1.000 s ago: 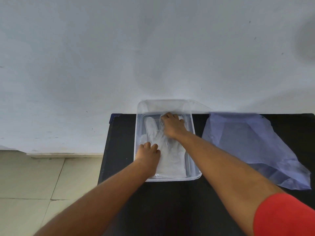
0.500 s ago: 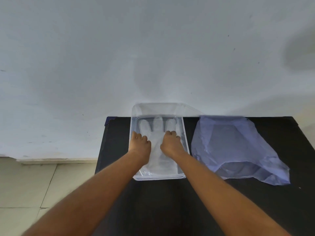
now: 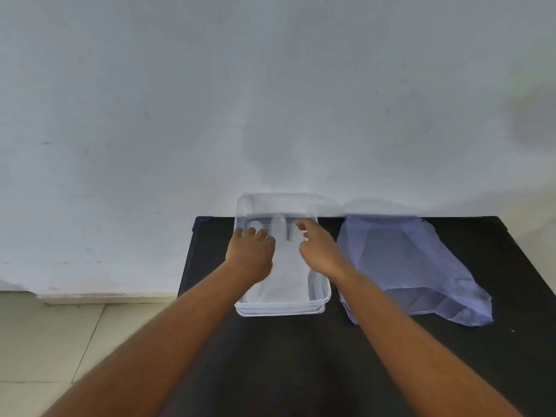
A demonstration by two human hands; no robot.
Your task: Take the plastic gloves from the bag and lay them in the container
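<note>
A clear plastic container point(image 3: 279, 310) stands on the black table at its far edge. A translucent plastic glove point(image 3: 289, 278) lies flat inside it, fingers pointing at the wall. My left hand point(image 3: 251, 254) rests palm down on the glove's left side, fingers laid over the glove's fingers. My right hand point(image 3: 319, 251) hovers over the container's right side, index finger and thumb apart near the glove's right fingers, nothing visibly between them. The bluish plastic bag point(image 3: 406, 260) lies flattened on the table just right of the container.
The black table point(image 3: 301, 362) butts against a pale wall point(image 3: 270, 100). Its left edge drops to a tiled floor point(image 3: 60, 341). The container's far rim overhangs toward the wall.
My left hand slid forward along the glove toward its fingers. My right hand moved back, then shifted to the container's right side and lifted its fingers off the glove.
</note>
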